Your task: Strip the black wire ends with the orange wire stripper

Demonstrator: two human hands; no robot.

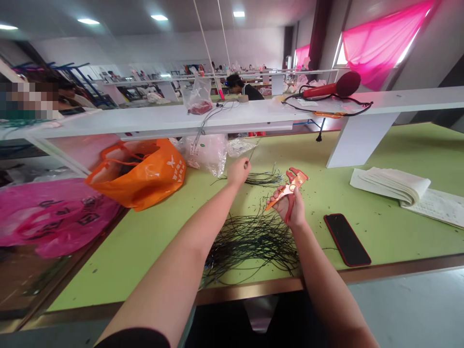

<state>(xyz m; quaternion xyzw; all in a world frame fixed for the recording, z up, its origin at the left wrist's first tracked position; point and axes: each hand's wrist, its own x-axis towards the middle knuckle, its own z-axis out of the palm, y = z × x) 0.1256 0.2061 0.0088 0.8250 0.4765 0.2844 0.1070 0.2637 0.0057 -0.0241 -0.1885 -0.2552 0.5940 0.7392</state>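
Observation:
My left hand (239, 171) reaches forward over the table, its fingers closed in a pinch. A thin dark wire (252, 152) sticks up from the fingertips. Just beside and below that hand lies a small bunch of black wires (264, 179) with pale ends. In my right hand (295, 210) is an orange and red wire stripper (297, 178), its handles in my palm and its jaws pointing up and away from me. A large loose heap of black wires (253, 241) covers the table between my forearms.
A phone (348, 240) and folded papers (391, 183) lie on the right of the green table (145, 261). An orange bag (145, 174) and clear plastic bags (206, 152) stand left. Above runs a white shelf (152, 118) bearing a red-handled tool (329, 89). A person (242, 87) sits beyond.

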